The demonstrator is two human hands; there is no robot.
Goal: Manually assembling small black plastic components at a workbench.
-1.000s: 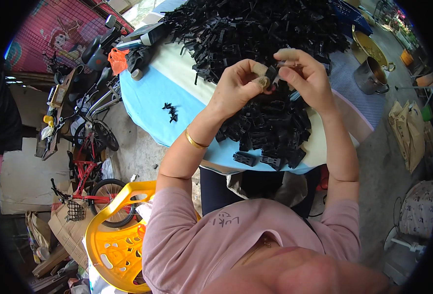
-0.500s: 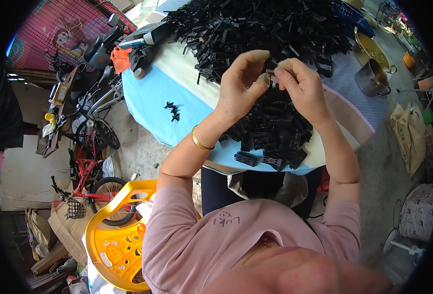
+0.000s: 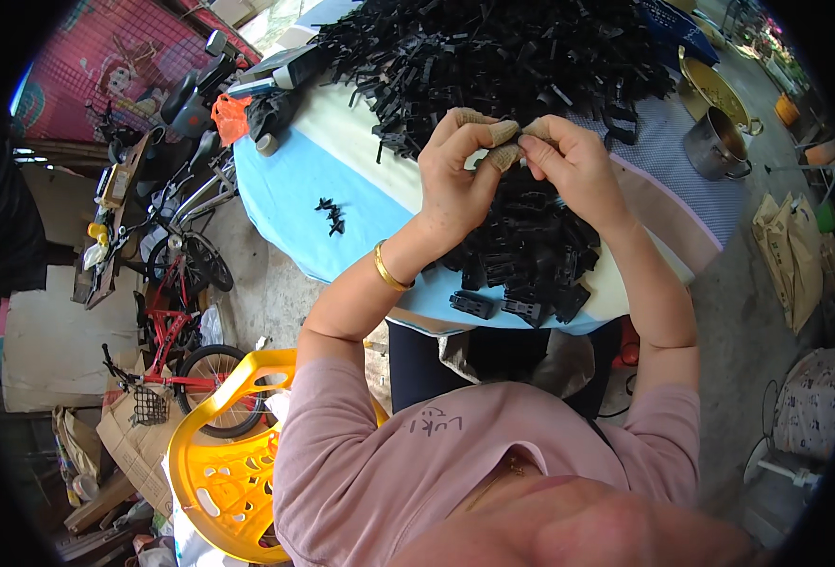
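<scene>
My left hand [image 3: 460,170] and my right hand [image 3: 569,165] meet above the table, fingertips pinched close together. Tan coverings wrap the tips of some fingers. Between them sits a small dark part, mostly hidden by the fingers; its kind does not show. Beyond my hands rises a large heap of black plastic parts [image 3: 493,61]. Below them, nearer to me, lies a smaller pile of black plastic pieces [image 3: 526,250]. A few small black bits [image 3: 331,215] rest apart on the light blue part of the tablecloth [image 3: 290,198].
An orange plastic bag [image 3: 230,117] and a tape roll [image 3: 266,145] lie at the table's far left. At the right stand a metal pot [image 3: 715,146] and a brass-coloured pan [image 3: 706,90]. A yellow plastic chair [image 3: 233,472] and a red bicycle [image 3: 167,331] are at my left.
The fingers of my left hand have closed in toward the right hand's fingertips, and both hands now pinch together. The piles look the same.
</scene>
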